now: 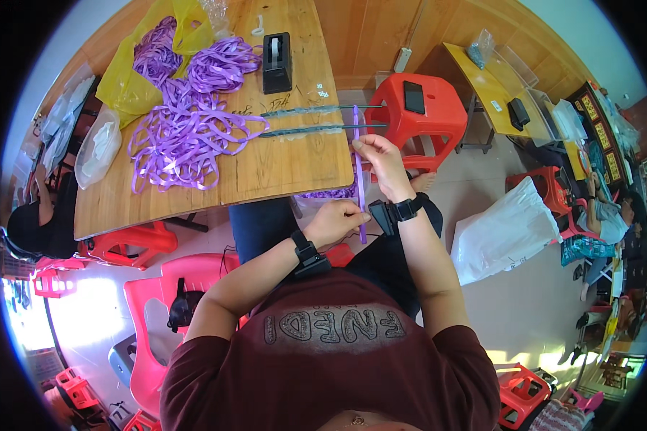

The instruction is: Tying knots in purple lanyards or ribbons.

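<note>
A narrow purple ribbon (360,188) runs lengthwise just off the table's right edge, between my two hands. My right hand (385,167) pinches it partway up, thumb and fingers closed; its far end reaches across two dark rods (302,131). Closer to my body, my left hand (336,222) pinches the ribbon near its lower end. The rods stick out from the table toward a red stool (418,108), with clear tape along them. To the left, a loose heap of purple ribbon (176,147) lies on the wooden table (302,169).
A black tape dispenser (277,72) and a yellow plastic bag (126,86) stand on the table. A phone (414,97) lies on the stool. Below the table edge is a container of purple ribbon (327,194). A white sack (507,230) stands at right; other people sit at both sides.
</note>
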Demonstrator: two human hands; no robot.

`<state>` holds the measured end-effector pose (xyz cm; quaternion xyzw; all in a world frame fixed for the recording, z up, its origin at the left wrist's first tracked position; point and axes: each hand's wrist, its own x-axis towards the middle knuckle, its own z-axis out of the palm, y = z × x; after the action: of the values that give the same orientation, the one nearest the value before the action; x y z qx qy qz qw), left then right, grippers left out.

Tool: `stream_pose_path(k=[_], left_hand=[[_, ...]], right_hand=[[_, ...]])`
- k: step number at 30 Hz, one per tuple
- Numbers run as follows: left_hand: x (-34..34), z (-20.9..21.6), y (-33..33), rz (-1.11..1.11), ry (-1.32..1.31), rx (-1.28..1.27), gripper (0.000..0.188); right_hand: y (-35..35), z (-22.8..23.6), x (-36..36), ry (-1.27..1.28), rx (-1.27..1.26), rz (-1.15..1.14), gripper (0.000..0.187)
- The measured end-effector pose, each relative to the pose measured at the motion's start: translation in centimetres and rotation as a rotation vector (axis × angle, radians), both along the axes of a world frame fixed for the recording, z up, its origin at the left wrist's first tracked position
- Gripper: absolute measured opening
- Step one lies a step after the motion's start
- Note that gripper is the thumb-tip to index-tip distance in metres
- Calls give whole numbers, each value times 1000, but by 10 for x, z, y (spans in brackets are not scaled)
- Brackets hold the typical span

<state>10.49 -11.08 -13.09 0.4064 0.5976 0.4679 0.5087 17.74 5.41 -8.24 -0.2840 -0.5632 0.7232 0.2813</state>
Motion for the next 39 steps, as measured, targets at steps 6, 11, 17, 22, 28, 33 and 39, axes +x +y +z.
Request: stream_pose_path(k=[6, 11, 17, 22, 28, 33, 39], left_hand=[[-3, 19, -6, -132, 185, 118, 24], [-2, 61, -23, -422, 342, 334, 17], [1, 98, -34, -490, 327, 531, 15], [-3, 129, -32, -486, 293, 552, 12], [-7, 159, -25, -319, -100, 444, 11], [-49, 191, 13, 34, 71, 528, 28], [-115, 215, 80, 366, 50, 596, 29]], right_hand=[[8, -1, -5, 14, -4, 33, 16], [1, 10, 5, 11, -38, 75, 22], [-10, 37, 34, -137, 99, 110, 28], [-25, 67, 68, -155, 830, 269, 30], [-9, 92, 51, 116, 1376, 289, 33], [44, 135, 0, 156, 1725, 26, 38], [134, 122, -75, 32, 1599, 60, 25]])
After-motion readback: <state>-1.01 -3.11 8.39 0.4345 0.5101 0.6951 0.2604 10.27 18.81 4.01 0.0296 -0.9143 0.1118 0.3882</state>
